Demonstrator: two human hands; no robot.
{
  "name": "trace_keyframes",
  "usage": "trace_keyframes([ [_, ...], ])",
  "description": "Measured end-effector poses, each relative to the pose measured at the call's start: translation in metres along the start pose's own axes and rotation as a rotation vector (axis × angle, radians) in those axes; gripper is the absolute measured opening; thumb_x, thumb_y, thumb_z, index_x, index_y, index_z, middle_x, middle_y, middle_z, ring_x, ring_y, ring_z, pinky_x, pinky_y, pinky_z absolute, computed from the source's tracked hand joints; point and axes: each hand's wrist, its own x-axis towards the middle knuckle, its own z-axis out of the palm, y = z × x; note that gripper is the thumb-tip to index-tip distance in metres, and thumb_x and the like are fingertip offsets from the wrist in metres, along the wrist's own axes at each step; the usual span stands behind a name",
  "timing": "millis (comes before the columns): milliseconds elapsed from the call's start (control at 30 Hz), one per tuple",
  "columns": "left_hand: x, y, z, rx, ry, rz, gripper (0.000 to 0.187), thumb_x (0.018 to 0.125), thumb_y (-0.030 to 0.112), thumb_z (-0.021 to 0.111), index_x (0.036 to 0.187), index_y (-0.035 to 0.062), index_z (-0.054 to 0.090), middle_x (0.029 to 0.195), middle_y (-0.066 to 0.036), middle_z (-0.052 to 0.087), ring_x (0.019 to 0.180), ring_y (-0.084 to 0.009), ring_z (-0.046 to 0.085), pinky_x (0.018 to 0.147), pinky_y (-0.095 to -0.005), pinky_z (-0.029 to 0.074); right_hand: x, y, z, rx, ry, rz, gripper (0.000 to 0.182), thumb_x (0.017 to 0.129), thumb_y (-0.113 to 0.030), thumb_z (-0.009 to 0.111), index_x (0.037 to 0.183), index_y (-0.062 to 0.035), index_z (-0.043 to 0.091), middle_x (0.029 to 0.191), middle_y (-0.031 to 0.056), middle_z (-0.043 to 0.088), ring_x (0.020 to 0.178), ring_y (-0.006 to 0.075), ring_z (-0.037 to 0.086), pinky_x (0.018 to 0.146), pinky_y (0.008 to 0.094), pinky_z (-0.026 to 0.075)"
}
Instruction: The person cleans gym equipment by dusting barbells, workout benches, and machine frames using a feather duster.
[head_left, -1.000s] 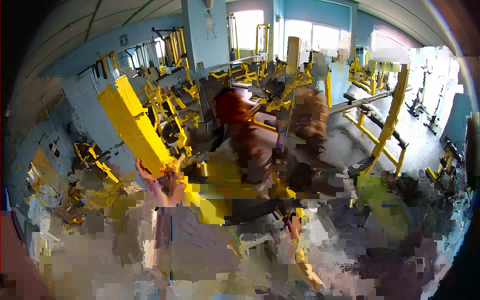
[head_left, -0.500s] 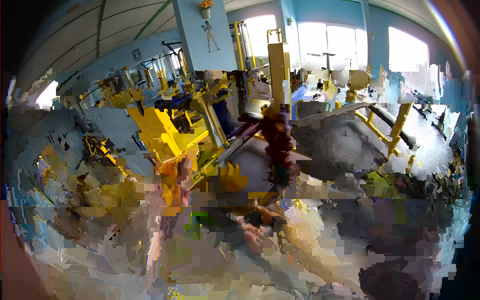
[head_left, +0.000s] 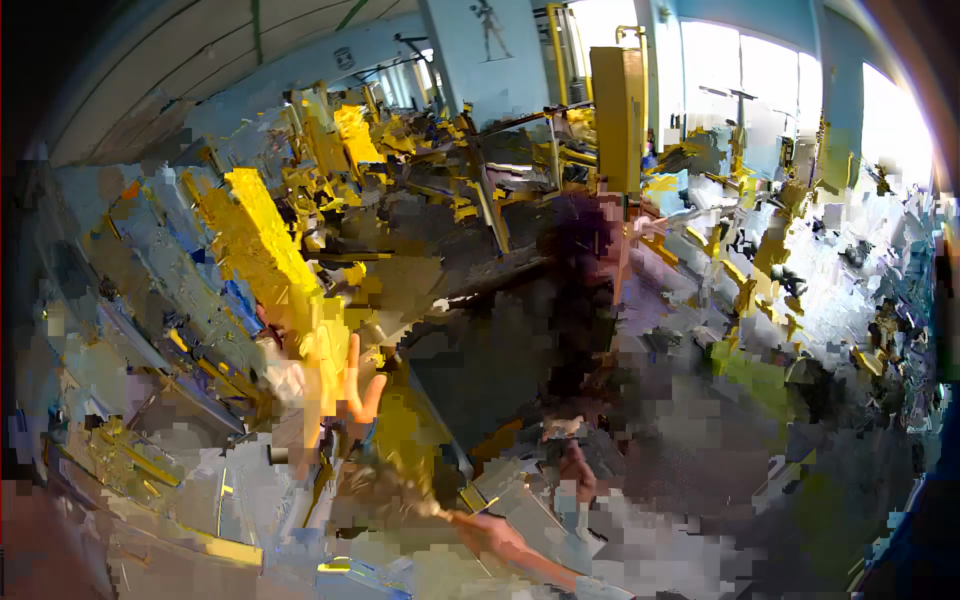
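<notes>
The picture is badly broken into blocks, so much detail is lost. My left hand (head_left: 358, 390) shows left of the middle, a finger raised and the thumb apart from it. It is beside the lower end of a bright yellow post or panel (head_left: 265, 245); whether it touches this I cannot make out. From the lower right my right forearm reaches in, and my right hand (head_left: 470, 525) is smeared around its far end. What that hand holds or touches is hidden by the blur. A dark, flat shape (head_left: 490, 370) lies beyond both hands.
Gym-like machines with yellow frames fill the room. A tall yellow box-shaped column (head_left: 618, 120) stands behind, near a blue pillar (head_left: 485, 70) with a figure drawn on it. Bright windows (head_left: 750, 80) are at the back right. Dark floor shows between the broken blocks.
The view has turned left and tilted down, so the pillar and column sit further right and higher. My left hand's fingers and right forearm now show more plainly.
</notes>
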Motion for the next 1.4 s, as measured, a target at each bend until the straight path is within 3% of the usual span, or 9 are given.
trace_keyframes([
  [167, 0.009, 0.015, -0.006, -0.131, -0.167, -0.034, 0.068, 0.095, 0.054, 0.05, 0.146, 0.0113, 0.04, 0.144, -0.021, 0.04, 0.134, -0.0393, 0.039, 0.112, -0.0608, 0.025, 0.02, 0.047, -0.074, 0.403, 0.554, 0.241, 0.029, 0.098, -0.01, 0.054, 0.124, 0.0003, 0.063, 0.083, -0.0051, 0.054, 0.074, 0.0037, 0.048, 0.066, 0.0191, 0.041],
  [300, 0.039, 0.034, -0.004, -0.172, -0.308, -0.076, 0.056, 0.096, 0.05, 0.052, 0.135, 0.0099, 0.049, 0.121, -0.016, 0.059, 0.114, -0.0347, 0.057, 0.099, -0.0507, 0.043, 0.017, 0.088, -0.154, 0.197, 0.951, 0.156, 0.035, 0.099, -0.01, 0.054, 0.131, 0.0042, 0.058, 0.104, 0.0033, 0.069, 0.084, 0.0066, 0.059, 0.075, 0.0217, 0.047],
  [400, 0.069, 0.054, 0.02, -0.146, -0.264, 0.008, 0.051, 0.096, 0.047, 0.054, 0.128, 0.0075, 0.052, 0.109, -0.014, 0.064, 0.103, -0.0337, 0.064, 0.089, -0.0467, 0.05, 0.003, 0.063, -0.197, 0.057, 0.994, 0.217, 0.036, 0.097, -0.01, 0.055, 0.13, 0.0027, 0.059, 0.102, 0.011, 0.071, 0.086, 0.0151, 0.066, 0.075, 0.0287, 0.05],
  [500, 0.105, 0.083, 0.035, -0.176, -0.298, 0.068, 0.05, 0.096, 0.047, 0.054, 0.125, 0.0063, 0.053, 0.106, -0.014, 0.066, 0.1, -0.034, 0.066, 0.085, -0.046, 0.053, 0.012, 0.026, -0.238, -0.393, 0.969, -0.043, 0.031, 0.096, -0.008, 0.055, 0.125, 0.0027, 0.061, 0.077, 0.0016, 0.057, 0.064, 0.0119, 0.052, 0.06, 0.0291, 0.043],
  [600, 0.139, 0.123, 0.05, -0.213, -0.272, 0.133, 0.048, 0.095, 0.047, 0.055, 0.121, 0.0062, 0.054, 0.105, -0.015, 0.066, 0.099, -0.0343, 0.067, 0.083, -0.0456, 0.054, 0.031, -0.041, -0.285, -0.707, 0.761, 0.188, 0.032, 0.093, -0.009, 0.055, 0.124, -0.0098, 0.063, 0.084, 0.0176, 0.065, 0.078, 0.0387, 0.065, 0.068, 0.0437, 0.052],
  [833, 0.209, 0.206, 0.084, -0.231, -0.268, 0.251, 0.049, 0.094, 0.051, 0.055, 0.115, 0.0065, 0.055, 0.102, -0.015, 0.067, 0.101, -0.0336, 0.067, 0.084, -0.0442, 0.054, 0.078, -0.136, -0.34, -0.916, 0.707, 0.131, 0.027, 0.095, -0.015, 0.055, 0.12, -0.0101, 0.065, 0.088, 0.0198, 0.065, 0.079, 0.0374, 0.066, 0.068, 0.0437, 0.051],
  [1033, 0.216, 0.22, 0.09, -0.344, -0.173, 0.168, 0.041, 0.094, 0.047, 0.057, 0.101, 0.0065, 0.057, 0.088, -0.014, 0.069, 0.09, -0.0327, 0.07, 0.078, -0.0437, 0.056, 0.019, -0.126, -0.354, -0.84, 0.798, 0.443, 0.027, 0.095, -0.027, 0.051, 0.115, -0.0181, 0.066, 0.092, 0.0139, 0.066, 0.089, 0.0362, 0.066, 0.076, 0.0451, 0.051],
  [1300, 0.212, 0.224, 0.095, -0.299, -0.084, 0.142, 0.035, 0.094, 0.042, 0.06, 0.095, 0.007, 0.057, 0.082, -0.012, 0.067, 0.081, -0.0292, 0.071, 0.07, -0.041, 0.058, -0.071, -0.054, -0.409, -0.582, 1.088, 0.483, 0.029, 0.09, -0.015, 0.059, 0.114, -0.0027, 0.068, 0.084, 0.0096, 0.068, 0.082, 0.0114, 0.062, 0.072, 0.0282, 0.048],
  [1400, 0.211, 0.226, 0.09, -0.289, -0.055, 0.166, 0.034, 0.094, 0.041, 0.06, 0.095, 0.0067, 0.056, 0.084, -0.012, 0.068, 0.081, -0.0288, 0.071, 0.069, -0.0407, 0.058, -0.019, -0.063, -0.429, -0.607, 1.078, 0.182, 0.028, 0.096, -0.013, 0.055, 0.117, 0.0013, 0.066, 0.081, 0.0032, 0.063, 0.077, 0.0076, 0.054, 0.069, 0.0247, 0.045],
])
